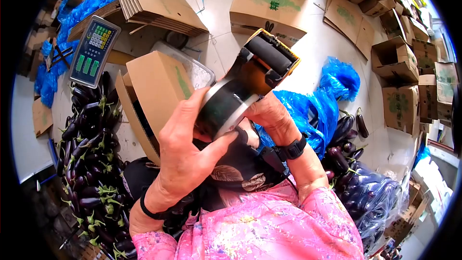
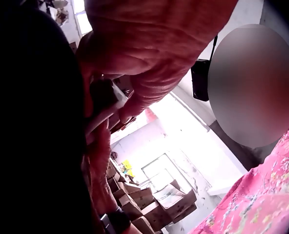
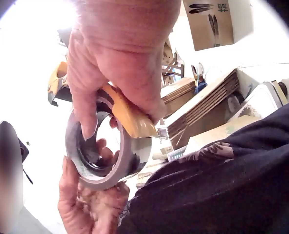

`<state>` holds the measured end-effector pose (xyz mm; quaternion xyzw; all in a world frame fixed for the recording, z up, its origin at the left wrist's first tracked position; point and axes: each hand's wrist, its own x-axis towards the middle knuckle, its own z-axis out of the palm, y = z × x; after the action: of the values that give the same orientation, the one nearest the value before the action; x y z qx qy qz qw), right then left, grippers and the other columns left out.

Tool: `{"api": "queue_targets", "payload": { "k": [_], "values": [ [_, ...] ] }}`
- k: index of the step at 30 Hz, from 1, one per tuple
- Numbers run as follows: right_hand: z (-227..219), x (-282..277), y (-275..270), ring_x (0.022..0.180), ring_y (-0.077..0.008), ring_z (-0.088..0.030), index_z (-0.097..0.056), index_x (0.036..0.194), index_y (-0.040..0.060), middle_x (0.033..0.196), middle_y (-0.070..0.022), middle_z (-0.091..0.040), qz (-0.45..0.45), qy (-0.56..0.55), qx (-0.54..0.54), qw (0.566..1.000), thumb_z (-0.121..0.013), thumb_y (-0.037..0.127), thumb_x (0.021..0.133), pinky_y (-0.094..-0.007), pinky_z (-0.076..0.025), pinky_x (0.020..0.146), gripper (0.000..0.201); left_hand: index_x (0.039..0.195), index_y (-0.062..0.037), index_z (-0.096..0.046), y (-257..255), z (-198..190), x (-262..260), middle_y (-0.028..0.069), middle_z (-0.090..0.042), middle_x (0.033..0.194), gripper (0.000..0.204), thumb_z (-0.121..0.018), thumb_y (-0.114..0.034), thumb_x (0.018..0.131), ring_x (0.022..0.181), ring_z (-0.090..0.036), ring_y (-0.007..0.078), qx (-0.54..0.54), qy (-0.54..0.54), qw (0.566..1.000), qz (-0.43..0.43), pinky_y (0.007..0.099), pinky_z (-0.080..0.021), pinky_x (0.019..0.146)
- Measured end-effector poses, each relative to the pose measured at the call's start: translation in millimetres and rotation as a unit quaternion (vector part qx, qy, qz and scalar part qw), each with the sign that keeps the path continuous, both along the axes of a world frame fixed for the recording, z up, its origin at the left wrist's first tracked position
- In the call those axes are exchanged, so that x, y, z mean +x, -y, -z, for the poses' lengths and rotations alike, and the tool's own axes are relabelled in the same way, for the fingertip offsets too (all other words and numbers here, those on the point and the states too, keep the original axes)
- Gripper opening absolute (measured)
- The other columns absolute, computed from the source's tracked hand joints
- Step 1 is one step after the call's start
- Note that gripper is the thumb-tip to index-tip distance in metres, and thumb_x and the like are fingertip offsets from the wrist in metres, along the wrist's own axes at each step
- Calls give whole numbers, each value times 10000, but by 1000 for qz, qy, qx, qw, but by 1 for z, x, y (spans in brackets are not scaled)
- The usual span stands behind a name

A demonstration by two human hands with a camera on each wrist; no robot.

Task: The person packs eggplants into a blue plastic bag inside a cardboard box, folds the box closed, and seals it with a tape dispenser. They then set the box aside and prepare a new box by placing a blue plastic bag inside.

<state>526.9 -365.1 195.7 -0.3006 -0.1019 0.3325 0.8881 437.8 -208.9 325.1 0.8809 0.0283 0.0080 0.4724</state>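
Observation:
A hand-held packing tape dispenser [image 1: 269, 60], yellow with a black roller, is held up in front of the body. Its wide roll of tape [image 1: 224, 108] is dark around the side with a pale edge. My left hand [image 1: 185, 147] grips the roll, thumb on the near side and fingers over the far side. With my right hand [image 1: 274, 115] I hold the dispenser close to the roll. In the right wrist view the right hand [image 3: 125, 63] has the yellow handle [image 3: 132, 117] under its fingers, and a fingertip reaches into the roll's ring.
Purple eggplants [image 1: 91, 159] lie heaped on the left, with more [image 1: 339, 159] on the right beside blue plastic [image 1: 313, 115]. A carton [image 1: 154, 91] stands before the knees. A scale display [image 1: 94, 50] and stacked flat cardboard [image 1: 159, 5] are at the upper left; boxes [image 1: 402, 108] line the right.

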Motion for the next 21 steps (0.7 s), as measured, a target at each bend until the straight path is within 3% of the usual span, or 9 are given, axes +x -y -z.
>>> {"api": "queue_targets", "payload": {
  "k": [2,6,7,10,12,21],
  "values": [
    [-3,0,3,1073,-197,-624,-541,1308,24,1176,-72,-640,-1,-9,3,1000,-802,-81,660,-356,-526,970,706,1379,4,-515,-1,9,-4,153,-648,1101,776,-866,-77,693,893,-676,211,-67,-9,997,-34,314,-566,764],
    [2,-1,4,1063,-209,-643,-537,1307,2,1172,-94,-651,-33,-85,28,995,-813,21,720,-352,-544,938,649,1465,-11,-432,-13,3,-7,146,-626,1220,878,-866,-59,703,1016,-655,196,-148,-56,987,31,318,-564,838],
    [0,-4,4,1089,-234,-648,-534,1312,-10,1198,-123,-652,-24,-63,39,997,-772,113,799,-369,-547,944,579,1485,-13,-403,-14,0,-5,144,-619,1239,905,-865,-53,707,1042,-648,194,-189,-71,979,34,319,-557,861],
    [3,-7,-2,1119,-257,-645,-521,1336,-5,1224,-144,-647,-69,-184,143,970,-738,172,849,-395,-539,972,562,1529,-4,-313,-16,-7,-2,138,-593,1295,928,-812,21,748,1131,-614,180,-265,-86,959,50,318,-518,942],
    [4,-9,-6,1147,-279,-636,-492,1368,-2,1263,-164,-631,-60,-188,163,967,-704,222,886,-417,-526,1000,572,1533,0,-300,-15,-8,-3,142,-593,1297,910,-782,54,763,1132,-614,181,-278,-82,956,49,320,-507,960],
    [5,-23,-16,1226,-309,-580,-444,1415,7,1345,-171,-583,-90,-229,242,939,-593,392,970,-461,-474,1052,607,1424,42,-449,-8,5,-2,169,-642,1237,634,-696,86,842,1105,-637,177,-302,-31,953,-3,299,-526,913]
  ]
}}
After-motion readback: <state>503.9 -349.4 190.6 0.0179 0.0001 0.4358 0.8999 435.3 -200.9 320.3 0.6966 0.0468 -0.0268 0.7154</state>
